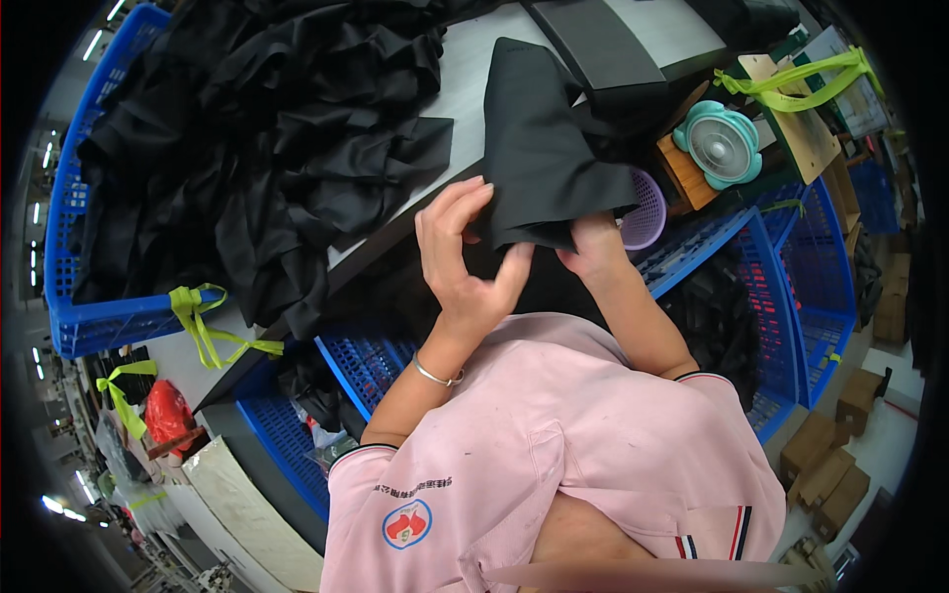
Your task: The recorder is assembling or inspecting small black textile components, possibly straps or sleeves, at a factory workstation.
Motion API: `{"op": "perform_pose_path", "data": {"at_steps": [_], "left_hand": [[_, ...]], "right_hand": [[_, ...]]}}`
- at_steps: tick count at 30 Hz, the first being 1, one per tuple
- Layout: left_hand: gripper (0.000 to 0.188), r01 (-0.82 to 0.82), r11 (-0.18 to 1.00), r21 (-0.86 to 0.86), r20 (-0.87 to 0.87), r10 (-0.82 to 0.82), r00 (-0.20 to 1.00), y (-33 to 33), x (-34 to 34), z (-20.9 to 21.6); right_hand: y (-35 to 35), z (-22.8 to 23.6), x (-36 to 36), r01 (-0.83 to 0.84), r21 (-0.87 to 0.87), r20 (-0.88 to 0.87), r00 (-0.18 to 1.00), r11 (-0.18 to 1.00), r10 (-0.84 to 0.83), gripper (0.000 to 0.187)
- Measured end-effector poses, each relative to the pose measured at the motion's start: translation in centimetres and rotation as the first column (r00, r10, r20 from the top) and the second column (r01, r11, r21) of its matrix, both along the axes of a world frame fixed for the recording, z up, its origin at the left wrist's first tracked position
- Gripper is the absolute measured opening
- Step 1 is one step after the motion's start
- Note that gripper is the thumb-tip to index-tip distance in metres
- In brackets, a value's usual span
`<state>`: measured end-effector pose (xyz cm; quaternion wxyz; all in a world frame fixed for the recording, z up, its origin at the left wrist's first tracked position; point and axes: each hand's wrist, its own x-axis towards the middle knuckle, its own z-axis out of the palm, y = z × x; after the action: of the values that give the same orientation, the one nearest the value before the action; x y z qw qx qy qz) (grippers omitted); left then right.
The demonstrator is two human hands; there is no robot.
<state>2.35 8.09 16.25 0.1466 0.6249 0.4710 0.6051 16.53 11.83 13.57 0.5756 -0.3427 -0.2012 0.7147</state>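
A piece of black cloth [539, 148], smooth and folded into a long shape, reaches from the pale work table toward me. My left hand [455, 247] is at its left lower edge, with fingers and thumb spread wide apart. The left fingertips are close to the cloth's side, and the thumb tip meets its lower edge. My right hand [595, 245] goes in under the cloth's near right end. Folds cover the right fingers, so their grip does not show.
Black cloth pieces [267, 148] lie heaped at left beside a blue crate rim [61, 217]. A dark flat box [598, 44] is at the back. On the right are a purple basket [645, 210], a small teal fan [717, 148] and blue crates [781, 287]; cardboard boxes [825, 479] stand beyond.
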Motion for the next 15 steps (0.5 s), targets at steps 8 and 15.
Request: {"op": "perform_pose_path", "data": {"at_steps": [8, 15], "left_hand": [[0.069, 0.032, 0.998, -0.056, 0.002, -0.032, 0.999, -1.1, 0.3, -1.3], [0.061, 0.049, 0.997, -0.056, 0.118, -0.043, 0.992, -0.7, 1.4, -0.6]], "right_hand": [[-0.2, 0.2, 0.1, 0.072, -0.104, -0.008, 0.997, 0.992, -0.073, 0.046], [-0.3, -1.5, 0.8, 0.007, 0.068, -0.124, 0.992, 0.998, 0.001, 0.046]]}}
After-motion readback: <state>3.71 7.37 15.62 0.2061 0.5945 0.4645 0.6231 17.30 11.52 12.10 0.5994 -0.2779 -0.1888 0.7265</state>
